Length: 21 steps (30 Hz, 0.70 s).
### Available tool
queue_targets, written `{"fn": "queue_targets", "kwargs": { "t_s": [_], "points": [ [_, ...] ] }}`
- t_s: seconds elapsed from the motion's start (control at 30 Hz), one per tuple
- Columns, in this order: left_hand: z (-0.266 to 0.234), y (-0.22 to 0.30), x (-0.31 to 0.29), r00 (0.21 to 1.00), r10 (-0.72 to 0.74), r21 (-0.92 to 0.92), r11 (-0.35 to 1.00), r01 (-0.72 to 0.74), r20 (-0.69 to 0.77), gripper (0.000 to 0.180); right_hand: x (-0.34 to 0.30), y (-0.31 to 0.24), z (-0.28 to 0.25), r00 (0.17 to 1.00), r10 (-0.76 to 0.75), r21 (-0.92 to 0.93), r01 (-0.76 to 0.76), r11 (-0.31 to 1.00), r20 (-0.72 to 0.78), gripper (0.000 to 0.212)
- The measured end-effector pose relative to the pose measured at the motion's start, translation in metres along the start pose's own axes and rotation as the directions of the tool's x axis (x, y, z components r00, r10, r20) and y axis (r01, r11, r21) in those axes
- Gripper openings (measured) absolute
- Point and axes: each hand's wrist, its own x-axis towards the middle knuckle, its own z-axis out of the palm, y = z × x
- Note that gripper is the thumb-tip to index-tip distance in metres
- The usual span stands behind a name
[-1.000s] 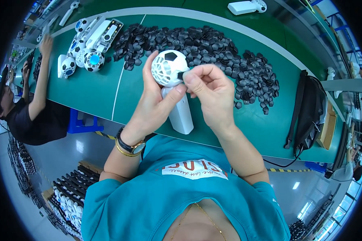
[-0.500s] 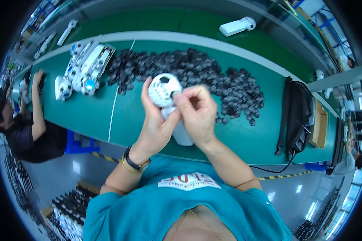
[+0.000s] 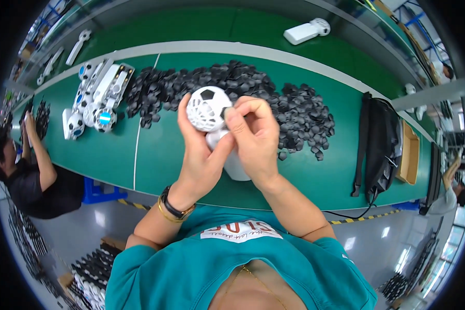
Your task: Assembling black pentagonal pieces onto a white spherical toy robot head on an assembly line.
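A white handheld fan [image 3: 235, 168] with a football-patterned round head [image 3: 208, 109] is held over the near middle of the green table. My left hand [image 3: 199, 160] is closed around its neck and the left side of the head, thumb across the front. The head has an open grille at lower left and a black pentagon at the top. My right hand [image 3: 254, 135] is closed in a pinch at the head's right side, thumb and fingertips on a small black pentagonal piece [image 3: 227, 112], partly hidden by the thumb. The handle runs down behind my right hand.
A wide heap of loose black pentagonal pieces [image 3: 232, 77] lies beyond my hands. Several white fans [image 3: 95, 98] are piled at left. A black backpack [image 3: 382, 150] and a cardboard box [image 3: 409, 155] stand at right. Another fan [image 3: 307, 32] lies at the back. A co-worker [image 3: 36, 181] sits at left.
The fan and both hands have shifted slightly up in the picture. The right fingers stay at the head's right side, now less blurred. The co-worker's hands have moved.
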Motion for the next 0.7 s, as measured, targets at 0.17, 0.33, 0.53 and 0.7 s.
{"fn": "queue_targets", "kwargs": {
  "t_s": [0.17,0.33,0.53,0.7],
  "points": [
    [0.0,-0.001,0.006,1.0,-0.005,-0.044,0.999,0.005,0.016,0.082,0.001,0.001,0.001,0.996,0.073,-0.019,-0.074,0.997,-0.058,0.016],
    [-0.004,0.004,0.009,0.997,-0.046,-0.02,0.999,0.048,0.057,0.082,0.007,-0.004,-0.012,0.995,0.079,-0.169,-0.069,0.983,0.054,0.011],
    [-0.013,0.009,0.009,0.989,-0.092,0.067,0.994,0.085,0.113,0.082,0.028,-0.032,-0.019,0.957,0.106,-0.544,0.061,0.837,0.271,0.01],
    [-0.017,0.013,0.007,0.981,-0.14,0.085,0.988,0.129,0.132,0.081,0.032,-0.036,-0.02,0.943,0.064,-0.569,0.142,0.81,0.326,0.01]
  ]
}}
